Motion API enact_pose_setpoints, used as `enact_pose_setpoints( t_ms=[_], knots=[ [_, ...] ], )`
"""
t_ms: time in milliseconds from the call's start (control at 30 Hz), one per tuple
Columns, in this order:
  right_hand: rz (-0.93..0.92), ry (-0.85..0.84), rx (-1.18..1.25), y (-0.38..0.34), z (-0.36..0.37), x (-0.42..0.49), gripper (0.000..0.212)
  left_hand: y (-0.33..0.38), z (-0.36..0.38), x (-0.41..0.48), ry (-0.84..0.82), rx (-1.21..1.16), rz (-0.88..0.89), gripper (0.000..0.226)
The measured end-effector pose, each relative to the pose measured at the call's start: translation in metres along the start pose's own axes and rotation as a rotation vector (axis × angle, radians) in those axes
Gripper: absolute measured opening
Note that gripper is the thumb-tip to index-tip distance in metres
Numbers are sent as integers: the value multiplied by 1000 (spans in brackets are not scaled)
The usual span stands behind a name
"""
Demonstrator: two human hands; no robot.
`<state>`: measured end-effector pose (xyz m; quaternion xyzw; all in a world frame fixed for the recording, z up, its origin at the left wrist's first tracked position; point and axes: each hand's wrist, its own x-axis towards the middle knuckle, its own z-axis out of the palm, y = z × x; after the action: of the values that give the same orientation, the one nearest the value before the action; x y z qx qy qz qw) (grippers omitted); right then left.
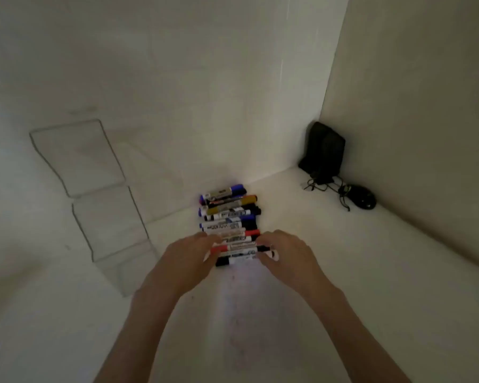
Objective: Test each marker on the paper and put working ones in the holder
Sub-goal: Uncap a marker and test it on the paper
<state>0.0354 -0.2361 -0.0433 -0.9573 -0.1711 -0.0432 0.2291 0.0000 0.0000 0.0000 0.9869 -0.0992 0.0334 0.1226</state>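
Forearms: two, bare, entering from the bottom edge, which cuts them off above the elbow.

Table [343, 272]: white. There are faint specks between the forearms; whether a sheet lies there cannot be told.

Left hand [187, 257]: fingers curled onto the left ends of the nearest markers, hiding them.

Right hand [286, 252]: fingers curled onto the right ends of the same ones. Which marker is gripped cannot be told because of blur.

Markers [228, 217]: about a dozen, lying side by side in a row that runs from the hands back to the wall [177, 78]. Each long axis lies left to right, with the right end slightly farther away. Barrels are white and labelled, the print unreadable. Caps are blue, black, red and one ochre, facing mixed ways.

Holder [80, 158]: clear and stepped, left of the row and apart from it. Only its edges show.

Speakers [324, 150]: black, in the far right corner.

Mouse [364, 199]: black, beside them, with tangled cables [343, 193].
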Motion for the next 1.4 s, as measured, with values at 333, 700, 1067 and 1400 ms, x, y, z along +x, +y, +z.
enact_pose_setpoints(
  t_ms=[333, 700, 1067, 1400],
  knots=[
    [-175, 252, -90, 13, 44, -13, 19, -13, 56, -35, 164, -31, -29, 36],
    [-240, 296, 10, 24, 58, -8, 18, -13, 89, -9, 336, -10, 86, 29],
    [134, 186, 1087, -14, 19, -19, 16, -9, 82, -23, 319, -184, 134, 38],
    [150, 66, 1165, -31, 30, -23, 30, 4, 83, -27, 182, -177, 150, 45]
  ],
)
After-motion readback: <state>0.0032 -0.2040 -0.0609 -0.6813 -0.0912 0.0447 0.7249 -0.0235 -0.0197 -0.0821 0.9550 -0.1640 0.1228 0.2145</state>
